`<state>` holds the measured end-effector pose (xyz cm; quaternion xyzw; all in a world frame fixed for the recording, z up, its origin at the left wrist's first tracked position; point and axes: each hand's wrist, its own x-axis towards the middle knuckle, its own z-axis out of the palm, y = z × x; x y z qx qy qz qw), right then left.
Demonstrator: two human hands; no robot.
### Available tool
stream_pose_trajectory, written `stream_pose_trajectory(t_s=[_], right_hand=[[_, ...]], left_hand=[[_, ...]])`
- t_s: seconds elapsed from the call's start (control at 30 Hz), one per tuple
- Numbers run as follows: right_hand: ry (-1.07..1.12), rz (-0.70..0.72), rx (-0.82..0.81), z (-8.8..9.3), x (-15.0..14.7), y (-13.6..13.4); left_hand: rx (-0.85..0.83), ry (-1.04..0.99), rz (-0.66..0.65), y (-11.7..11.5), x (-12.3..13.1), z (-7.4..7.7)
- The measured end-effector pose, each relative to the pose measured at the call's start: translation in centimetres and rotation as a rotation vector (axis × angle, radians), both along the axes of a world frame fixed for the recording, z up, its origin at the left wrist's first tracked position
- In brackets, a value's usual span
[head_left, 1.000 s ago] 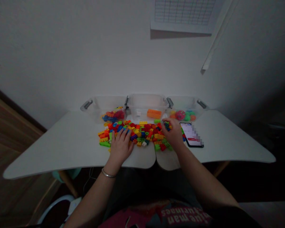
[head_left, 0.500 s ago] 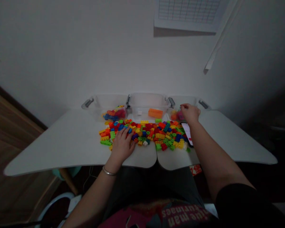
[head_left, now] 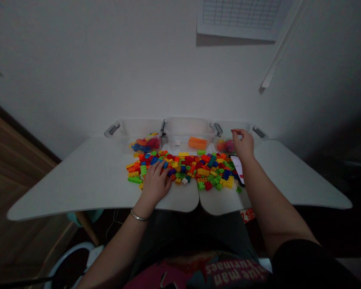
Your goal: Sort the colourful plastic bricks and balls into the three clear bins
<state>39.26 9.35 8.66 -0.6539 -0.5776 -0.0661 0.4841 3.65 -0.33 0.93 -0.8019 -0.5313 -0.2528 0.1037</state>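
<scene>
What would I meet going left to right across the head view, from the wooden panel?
Wooden panel, left hand on the block pile, orange piece in the middle bin, right hand by the right bin.

The bricks (head_left: 203, 171) are smooth, studded plastic. The bins (head_left: 188, 125) are clear, smooth plastic; their latches (head_left: 112, 129) are opaque plastic. The bench (head_left: 102, 176) has a smooth, matt top. The bangle (head_left: 138, 217) is shiny metal; the chart (head_left: 240, 16) is matt paper. The shirt (head_left: 198, 273) is printed cloth, the wall (head_left: 138, 60) is matt, and the panel (head_left: 18, 168) is wood.
</scene>
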Motion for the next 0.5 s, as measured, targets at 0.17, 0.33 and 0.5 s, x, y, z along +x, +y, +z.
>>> stream_pose_trajectory(t_s=[0.17,0.33,0.5], right_hand=[[0.055,0.242,0.112,-0.1,-5.6,-3.6],[-0.151,0.537,-0.002,-2.0,-11.6,-6.7],[-0.379,0.603,-0.188,-3.5,-15.4,-7.4]], left_hand=[[0.020,-0.012,-0.003,0.1,-0.1,-0.4],[0.018,0.001,-0.003,0.0,0.0,-0.3],[-0.003,0.006,-0.001,-0.1,0.0,0.0]])
